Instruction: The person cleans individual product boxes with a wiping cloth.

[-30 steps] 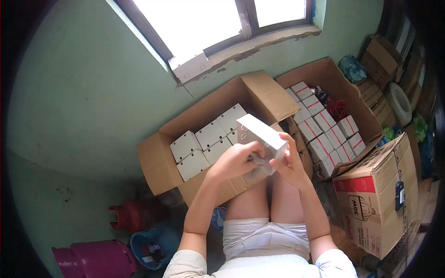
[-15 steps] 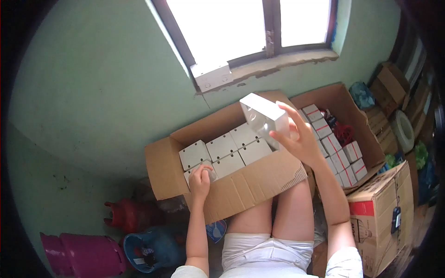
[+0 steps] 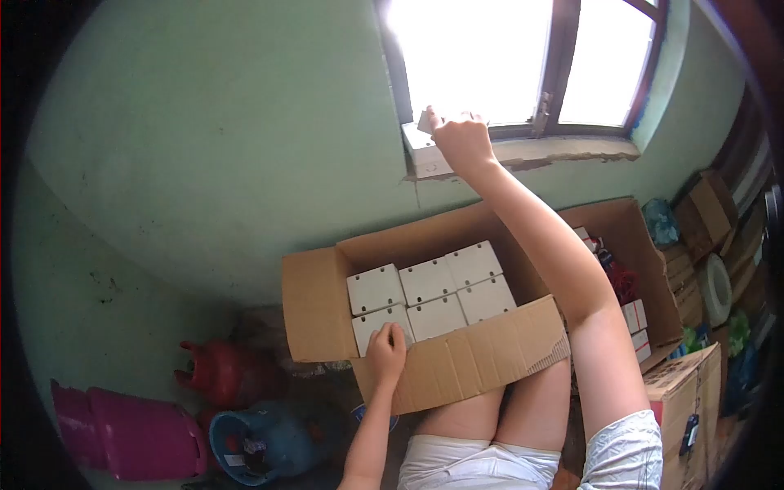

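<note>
Up at the window sill (image 3: 563,149) our right hand (image 3: 462,137) has its fingers curled tight on a small white box (image 3: 425,122), pressing it beside another white box (image 3: 425,155) that sits on the ledge. Down below, our left hand (image 3: 385,349) rests inside the open cardboard carton (image 3: 457,367), fingers bent together on the front-left white box (image 3: 371,325) among the packed rows. Beside the carton lie red (image 3: 224,371), blue (image 3: 253,433) and pink gas cylinders (image 3: 131,433).
</note>
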Tool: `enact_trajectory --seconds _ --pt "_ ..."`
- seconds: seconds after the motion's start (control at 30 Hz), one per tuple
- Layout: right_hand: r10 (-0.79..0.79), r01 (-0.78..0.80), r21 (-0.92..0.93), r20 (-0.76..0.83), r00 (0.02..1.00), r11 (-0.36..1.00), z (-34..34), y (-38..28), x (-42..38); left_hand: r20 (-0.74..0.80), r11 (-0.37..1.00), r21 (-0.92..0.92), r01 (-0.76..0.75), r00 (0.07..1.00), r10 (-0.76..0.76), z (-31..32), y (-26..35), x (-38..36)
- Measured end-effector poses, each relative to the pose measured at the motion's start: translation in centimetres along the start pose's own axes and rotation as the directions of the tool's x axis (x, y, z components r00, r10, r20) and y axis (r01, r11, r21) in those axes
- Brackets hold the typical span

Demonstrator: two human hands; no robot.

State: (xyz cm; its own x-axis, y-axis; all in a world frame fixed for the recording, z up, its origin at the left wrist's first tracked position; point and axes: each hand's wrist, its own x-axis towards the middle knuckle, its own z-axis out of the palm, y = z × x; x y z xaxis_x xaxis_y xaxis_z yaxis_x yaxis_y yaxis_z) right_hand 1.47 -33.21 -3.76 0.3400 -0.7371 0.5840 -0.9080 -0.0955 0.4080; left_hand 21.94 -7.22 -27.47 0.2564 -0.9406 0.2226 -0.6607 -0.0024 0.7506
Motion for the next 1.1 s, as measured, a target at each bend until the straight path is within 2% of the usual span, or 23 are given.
enact_trajectory --seconds 0.1,0.13,0.17,0.23,0.27,0.3,0.4,0.47,0.5,0.57,0.6,0.67,0.7,0.77,0.8,0.83,0.9,0.93,1.0,1.03,1.1 --pt "-0.001 0.001 -0.057 0.007 1.0 0.998 2.0 -2.1 2.1 -0.041 0.999 0.04 -0.032 0.999 0.033 0.6 -1.1 0.0" --pt "0.0 0.001 -0.016 0.095 0.995 1.0 3.1 -2.7 2.6 -0.024 0.998 0.055 -0.013 1.0 0.014 0.2 -0.5 0.0" --pt "-0.006 0.008 -0.012 0.103 0.995 1.0 3.4 -3.0 3.0 -0.02 0.998 0.056 -0.003 1.0 0.004 0.0 -0.1 0.1" --pt "0.048 -0.06 0.099 0.114 0.992 0.993 4.1 -3.5 3.7 -0.025 0.999 0.042 -0.014 1.0 0.015 -0.2 0.3 0.2" --pt "0.072 -0.075 0.061 0.047 0.996 0.995 4.5 -4.0 4.0 -0.02 0.999 0.04 -0.008 1.0 0.009 -0.1 0.1 0.2" --pt "0.069 -0.072 0.06 0.053 0.996 0.996 4.8 -4.3 4.1 -0.026 0.999 0.045 -0.013 1.0 0.015 0.0 -0.1 0.2" --pt "0.136 -0.154 0.154 0.121 0.983 0.976 4.3 -4.9 4.4 -0.037 0.999 0.04 -0.024 0.999 0.026 0.2 -0.4 0.2" --pt "0.124 -0.202 0.372 0.225 0.967 0.906 3.0 -4.7 4.1 -0.041 0.999 0.03 -0.029 0.999 0.031 0.3 -0.3 0.2" --pt "0.126 -0.207 0.369 0.232 0.964 0.906 3.2 -4.5 3.7 -0.046 0.999 0.018 -0.031 0.998 0.032 0.3 -0.3 0.2" --pt "0.006 0.006 0.75 -0.013 1.0 0.662 3.7 -3.5 2.5 -0.047 1.0 0.002 -0.03 0.998 0.03 0.2 -0.1 0.2" --pt "0.002 0.006 0.748 -0.01 1.0 0.664 3.9 -3.0 1.7 -0.048 0.999 -0.001 -0.04 0.998 0.04 0.1 0.1 0.3" --pt "0.012 -0.049 0.624 0.063 0.998 0.78 3.4 -1.9 -0.4 -0.047 0.999 -0.007 -0.047 0.998 0.046 -0.1 0.3 0.4" --pt "0.008 -0.047 0.622 0.066 0.998 0.781 4.7 -1.2 -1.3 -0.037 0.999 -0.001 -0.043 0.998 0.043 -0.2 0.4 0.4" --pt "0.212 -0.105 0.566 -0.126 0.969 0.818 7.2 -0.6 -2.7 -0.027 0.999 0.008 -0.044 0.999 0.044 -0.2 0.4 0.3" --pt "0.332 -0.353 0.526 0.138 0.933 0.774 7.3 -0.3 -3.1 -0.032 0.999 -0.001 -0.04 0.999 0.04 -0.2 0.4 0.3" --pt "0.334 -0.354 0.528 0.137 0.932 0.772 7.8 -0.1 -3.0 -0.038 0.999 -0.011 -0.037 0.999 0.036 -0.1 0.4 0.3" --pt "0.406 -0.406 0.808 0.229 0.885 0.428 8.8 0.4 -3.2 -0.037 1.0 -0.013 -0.026 0.999 0.025 -0.1 0.5 0.3" --pt "0.406 -0.407 0.809 0.232 0.884 0.424 8.5 0.2 -3.2 -0.036 1.0 -0.021 -0.013 0.999 0.013 -0.1 0.5 0.2" --pt "0.319 -0.411 0.857 0.313 0.895 0.31 8.1 -0.3 -2.8 -0.033 1.0 -0.015 -0.024 0.999 0.023 -0.2 0.6 0.3" --pt "0.318 -0.411 0.858 0.314 0.894 0.309 8.4 -0.6 -2.7 -0.031 0.999 -0.013 -0.034 0.999 0.034 -0.2 0.6 0.4" --pt "0.386 -0.388 0.824 0.228 0.894 0.413 9.0 -1.4 -2.7 -0.036 1.0 -0.004 -0.024 0.999 0.024 0.0 0.4 0.3"
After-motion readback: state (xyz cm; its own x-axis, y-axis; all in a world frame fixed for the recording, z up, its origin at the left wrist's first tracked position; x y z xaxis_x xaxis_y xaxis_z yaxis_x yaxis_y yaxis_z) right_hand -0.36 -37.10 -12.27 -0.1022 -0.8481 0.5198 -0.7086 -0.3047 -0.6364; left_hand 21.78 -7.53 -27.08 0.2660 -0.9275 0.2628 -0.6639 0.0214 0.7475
